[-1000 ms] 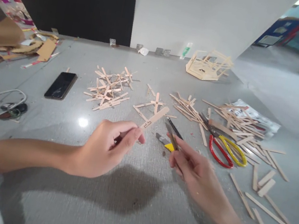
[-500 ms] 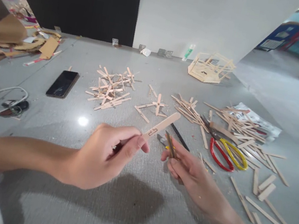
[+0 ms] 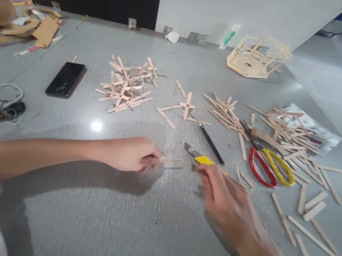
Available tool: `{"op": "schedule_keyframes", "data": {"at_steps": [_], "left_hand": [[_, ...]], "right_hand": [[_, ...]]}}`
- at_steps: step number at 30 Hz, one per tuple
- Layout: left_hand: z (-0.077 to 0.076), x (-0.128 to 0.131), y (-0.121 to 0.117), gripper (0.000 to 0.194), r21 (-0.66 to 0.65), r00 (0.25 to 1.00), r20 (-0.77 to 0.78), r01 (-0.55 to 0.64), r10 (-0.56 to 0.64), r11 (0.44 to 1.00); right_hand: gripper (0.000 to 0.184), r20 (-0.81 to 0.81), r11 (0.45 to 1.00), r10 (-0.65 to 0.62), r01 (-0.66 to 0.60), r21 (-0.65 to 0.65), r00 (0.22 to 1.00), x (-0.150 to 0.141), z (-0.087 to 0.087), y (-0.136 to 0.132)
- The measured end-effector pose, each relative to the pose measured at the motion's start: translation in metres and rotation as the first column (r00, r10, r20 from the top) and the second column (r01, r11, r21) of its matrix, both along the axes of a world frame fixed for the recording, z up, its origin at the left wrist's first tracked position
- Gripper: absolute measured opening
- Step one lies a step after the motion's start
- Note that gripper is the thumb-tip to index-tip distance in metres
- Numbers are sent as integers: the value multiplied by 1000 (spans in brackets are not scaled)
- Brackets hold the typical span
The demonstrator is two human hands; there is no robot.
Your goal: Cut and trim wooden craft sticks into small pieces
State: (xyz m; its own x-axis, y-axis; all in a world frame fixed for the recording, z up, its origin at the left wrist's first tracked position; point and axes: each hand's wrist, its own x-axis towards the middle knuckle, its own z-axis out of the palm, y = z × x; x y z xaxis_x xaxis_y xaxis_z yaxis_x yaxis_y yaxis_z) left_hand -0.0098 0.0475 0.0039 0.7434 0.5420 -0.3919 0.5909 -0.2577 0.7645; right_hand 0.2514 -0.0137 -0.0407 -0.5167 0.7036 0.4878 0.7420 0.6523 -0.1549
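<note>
My left hand [image 3: 135, 154] is closed with its fingers pinched on a thin wooden craft stick [image 3: 173, 160], which points right, low over the grey table. My right hand [image 3: 223, 194] is curled palm-down round a slim brownish tool. Only the tool's dark tip [image 3: 193, 167] shows past the fingers; the rest is hidden. Just beyond the fingers lies a yellow utility knife [image 3: 203, 159], its grey end pointing up-left and its handle partly behind the hand. A black craft knife [image 3: 211, 143] lies farther back.
Joined craft sticks [image 3: 128, 87] lie in a pile back left, loose sticks [image 3: 290, 129] at right. Red-and-yellow-handled pliers [image 3: 270, 167] rest among them. A stick frame [image 3: 251, 63] and a glue stick [image 3: 230, 37] stand at the back. A phone [image 3: 66, 79] and cable [image 3: 15, 91] are left.
My left hand has lowered the craft stick, turning it edge-on near the table. My right hand has moved right and turned palm-down, uncovering more of the yellow knife. The view has tilted down.
</note>
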Motion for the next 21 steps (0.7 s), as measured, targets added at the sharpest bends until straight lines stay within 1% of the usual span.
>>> {"op": "schedule_keyframes", "data": {"at_steps": [1,3,4,6,9,11,15,18,21], "left_hand": [[-5,0,2,31,-4,1000,-8,-4,4,1000],[-12,0,5,33,7,1000,-17,0,0,1000],[-13,0,5,33,25,1000,-21,12,-11,1000],[-13,0,5,32,80,998,-35,57,-54,995],[-11,0,5,33,148,993,-41,112,-107,983],[-13,0,5,34,156,993,-18,116,-114,981],[-22,0,8,38,181,993,39,104,-112,978],[-26,0,11,39,170,993,46,102,-111,980],[-25,-1,12,39,137,994,36,99,-105,986]], "right_hand": [[28,99,999,40,-43,23,994,-3,-1,-2],[31,290,993,72,-94,64,954,-9,-4,-4],[32,362,990,69,-109,91,930,-12,-5,-5],[36,449,983,33,-111,149,893,-16,-8,-5],[42,475,975,12,-116,190,880,-18,-9,-3],[45,461,977,38,-130,171,887,-19,-9,-3],[45,435,985,74,-134,109,897,-22,-8,-6],[43,464,984,51,-125,130,884,-25,-7,-7],[41,490,975,43,-144,169,871,-26,-6,-6]]}}
